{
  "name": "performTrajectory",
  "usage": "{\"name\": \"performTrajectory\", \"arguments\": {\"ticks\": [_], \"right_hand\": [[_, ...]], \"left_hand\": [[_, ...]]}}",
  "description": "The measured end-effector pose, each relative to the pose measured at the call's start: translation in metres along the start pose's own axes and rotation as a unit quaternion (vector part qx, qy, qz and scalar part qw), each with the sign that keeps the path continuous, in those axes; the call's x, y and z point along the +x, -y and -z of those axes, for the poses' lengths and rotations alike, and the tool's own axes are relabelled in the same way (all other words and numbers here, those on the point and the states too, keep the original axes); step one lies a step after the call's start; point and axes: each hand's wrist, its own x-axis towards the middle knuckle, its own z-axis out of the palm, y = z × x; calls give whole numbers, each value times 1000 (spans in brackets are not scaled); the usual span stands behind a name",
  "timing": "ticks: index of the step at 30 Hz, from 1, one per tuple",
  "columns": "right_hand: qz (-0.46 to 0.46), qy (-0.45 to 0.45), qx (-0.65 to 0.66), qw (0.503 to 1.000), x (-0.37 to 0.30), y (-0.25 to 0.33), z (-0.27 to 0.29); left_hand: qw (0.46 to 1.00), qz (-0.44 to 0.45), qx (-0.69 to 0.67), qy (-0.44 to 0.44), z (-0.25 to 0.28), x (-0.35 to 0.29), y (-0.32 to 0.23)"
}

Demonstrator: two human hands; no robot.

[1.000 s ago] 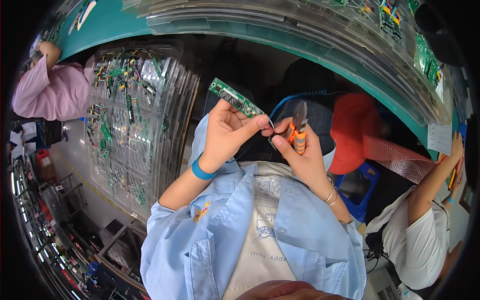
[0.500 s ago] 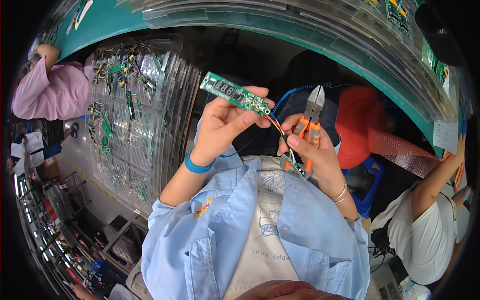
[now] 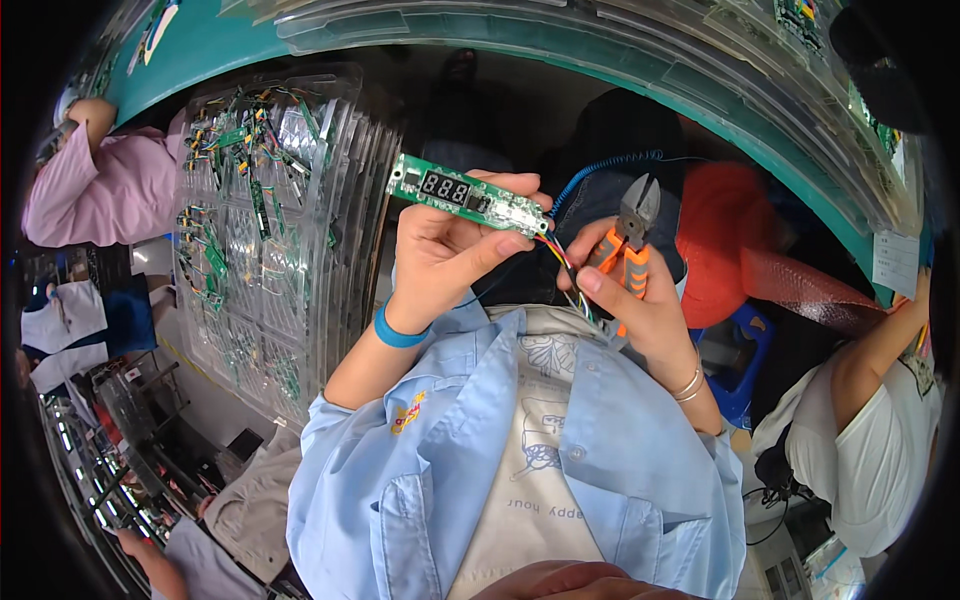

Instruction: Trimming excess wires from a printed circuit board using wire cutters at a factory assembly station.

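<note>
A long green circuit board (image 3: 432,186) with a black three-digit display lies across the fingers of my left hand (image 3: 450,250), pinched under the thumb at its right end. Several coloured wires (image 3: 556,250) run from that end down to my right hand (image 3: 635,300). Diagonal cutters (image 3: 635,213) with orange and grey handles rest in my right hand, jaws pointing up and away from me. The thumb and forefinger of that hand also meet at the wires. Whatever hangs at the wires' lower end is mostly hidden by the fingers.
Stacked clear trays (image 3: 290,230) with wired boards stand at my left. Ahead runs a green table edge (image 3: 225,45) carrying more clear trays (image 3: 560,30). A red cover (image 3: 710,245) and a blue stool (image 3: 750,360) are at right. Co-workers sit on both sides.
The board has turned flatter, its display now facing up more plainly. The cutters have tilted a little to the right. The small piece below the right hand is now largely out of sight.
</note>
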Motion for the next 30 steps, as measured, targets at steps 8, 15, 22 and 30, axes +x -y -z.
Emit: {"name": "performTrajectory", "arguments": {"ticks": [8, 15, 22, 30], "right_hand": [[127, -32, -83, 988, 9, 17, -10], [63, -53, -47, 995, 10, 13, -17], [102, -80, -70, 989, 10, 9, -20], [142, -55, -98, 983, 11, 4, -18]], "left_hand": [[961, 201, -188, 39, -2, 1, -1], [961, 235, -147, 4, -8, -1, 2], [981, 190, -39, 12, -15, -1, -6], [989, 113, 79, 46, -20, -6, -16]]}}
